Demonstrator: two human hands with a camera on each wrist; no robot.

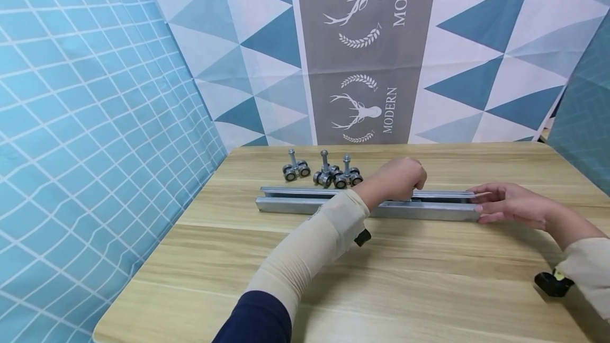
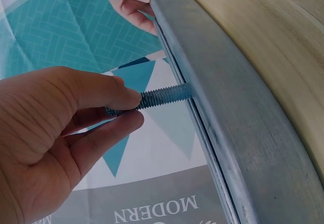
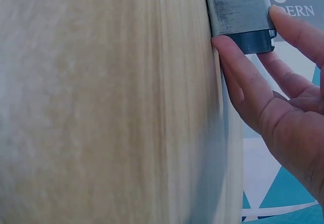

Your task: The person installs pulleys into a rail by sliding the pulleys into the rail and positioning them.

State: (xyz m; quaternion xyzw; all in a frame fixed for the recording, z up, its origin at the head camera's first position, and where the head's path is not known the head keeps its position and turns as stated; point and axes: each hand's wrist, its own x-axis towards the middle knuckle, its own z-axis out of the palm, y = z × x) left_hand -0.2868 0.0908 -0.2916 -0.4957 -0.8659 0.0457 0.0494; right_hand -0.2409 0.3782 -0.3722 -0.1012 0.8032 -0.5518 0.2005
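A long grey metal rail (image 1: 305, 206) with a slot along its top lies across the wooden table. My left hand (image 1: 399, 178) is over the rail, right of its middle. In the left wrist view, the thumb and fingers of that hand pinch a threaded bolt (image 2: 164, 97) that sticks out of the slot; its lower end is hidden inside the rail. My right hand (image 1: 517, 206) holds the rail's right end, thumb on the near side and fingers on the far side. In the right wrist view, a dark edge (image 3: 253, 42) shows at that end.
Behind the rail stand three roller trolleys with upright bolts: one at the left (image 1: 296, 168), one in the middle (image 1: 324, 171) and one at the right (image 1: 348, 173). A patterned cloth (image 1: 362, 68) hangs behind the wooden table (image 1: 381, 290), and blue checked cloth (image 1: 95, 120) hangs at the left.
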